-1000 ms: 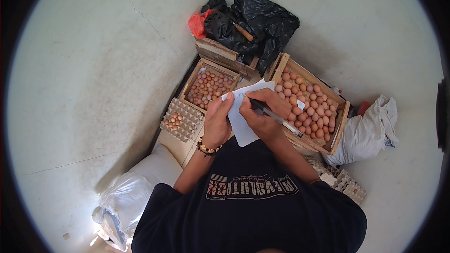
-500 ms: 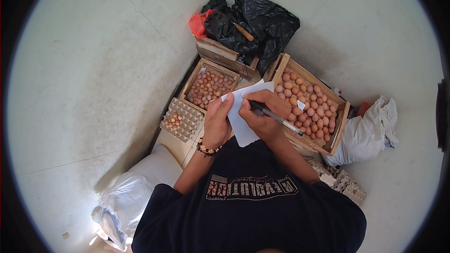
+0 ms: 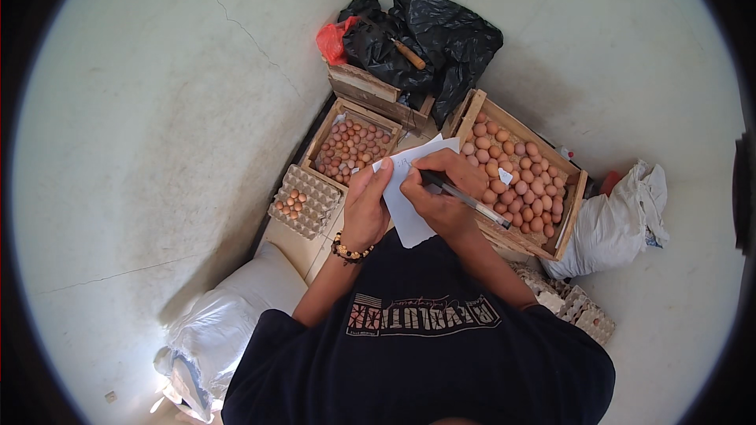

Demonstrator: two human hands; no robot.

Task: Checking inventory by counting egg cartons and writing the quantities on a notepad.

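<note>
My left hand point(image 3: 365, 203) grips the left edge of a white sheet of paper point(image 3: 405, 216), thumb on top, a beaded bracelet point(image 3: 350, 249) at the wrist. In my right hand point(image 3: 447, 189) is a dark pen point(image 3: 479, 206), its tip hidden behind my fingers near small marks at the sheet's top. Beyond the paper to the right lies a wooden crate point(image 3: 572, 216) of many brown eggs point(image 3: 537, 187). A smaller wooden crate point(image 3: 317, 142) with eggs stands to the left, next to a grey egg tray point(image 3: 315, 203) holding several eggs.
Black plastic bags point(image 3: 445, 35) and a red bag point(image 3: 335, 41) lie on a wooden box point(image 3: 366, 85) in the far corner, with a wooden-handled tool point(image 3: 409, 53) on top. White sacks stand at the right point(image 3: 610, 228) and lower left point(image 3: 228, 319). More egg trays point(image 3: 583, 311) lie at my right.
My right hand and the pen have shifted very slightly over the paper. The left hand keeps its hold, and everything around stays in place.
</note>
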